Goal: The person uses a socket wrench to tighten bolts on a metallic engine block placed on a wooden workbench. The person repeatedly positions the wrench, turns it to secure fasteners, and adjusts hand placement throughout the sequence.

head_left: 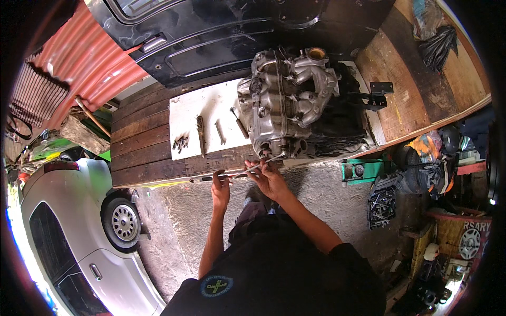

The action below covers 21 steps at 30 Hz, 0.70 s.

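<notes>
A wooden bench [139, 150] is holding a big engine [284, 100], one o'clock from the right hand [270, 183].
At nine o'clock, the left hand [220, 191] is curling half closed, its hold too hard to tell; the right, nearly closed, is pinching a thin metal tool [276, 157] pointing to two o'clock.

Near the bottom edge, left of the middle, the black shirt [295, 274] bears a round badge [216, 286], with small lettering running around its blue-green ring and a short line of pale letters across the green emblem in its centre. At the far right, below mid-height, larger pale capital letters [477, 226] stand on a brown board [452, 232], just above a silver wheel cover [469, 244].
</notes>
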{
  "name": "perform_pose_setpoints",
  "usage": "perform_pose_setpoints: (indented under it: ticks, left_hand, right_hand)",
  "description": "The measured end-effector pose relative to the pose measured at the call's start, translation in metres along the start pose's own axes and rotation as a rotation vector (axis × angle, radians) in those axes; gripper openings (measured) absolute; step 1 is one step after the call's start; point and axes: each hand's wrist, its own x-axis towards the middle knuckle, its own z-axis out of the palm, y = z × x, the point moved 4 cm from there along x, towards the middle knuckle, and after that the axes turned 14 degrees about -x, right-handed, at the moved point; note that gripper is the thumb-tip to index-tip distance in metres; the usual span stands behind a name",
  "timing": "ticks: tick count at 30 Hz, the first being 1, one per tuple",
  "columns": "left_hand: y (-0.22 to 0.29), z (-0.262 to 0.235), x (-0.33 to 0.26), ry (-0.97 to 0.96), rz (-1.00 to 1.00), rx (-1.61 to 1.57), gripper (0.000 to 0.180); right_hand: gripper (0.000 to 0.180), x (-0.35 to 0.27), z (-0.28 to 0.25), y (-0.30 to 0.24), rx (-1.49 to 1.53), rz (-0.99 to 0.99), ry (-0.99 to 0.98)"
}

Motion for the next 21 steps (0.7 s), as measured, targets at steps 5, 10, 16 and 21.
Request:
perform_pose_setpoints:
  ticks: [5,10,16,21]
  left_hand:
    - [-0.002,-0.008,0.007,0.011,0.037,-0.053,0.031]
    - [0.007,-0.013,0.005,0.012,0.012,-0.057,0.034]
    - [0.002,-0.018,0.003,0.051,-0.016,-0.019,0.035]
    - [0.002,-0.015,0.003,0.028,-0.066,-0.036,0.037]
  right_hand:
    - [0.007,0.008,0.007,0.002,0.082,-0.011,-0.046]
    - [0.007,0.011,0.001,0.004,0.123,-0.046,-0.155]
    - [0.01,0.013,-0.004,0.002,-0.087,-0.068,0.041]
    - [0.013,-0.002,-0.06,0.0,-0.808,-0.214,0.428]
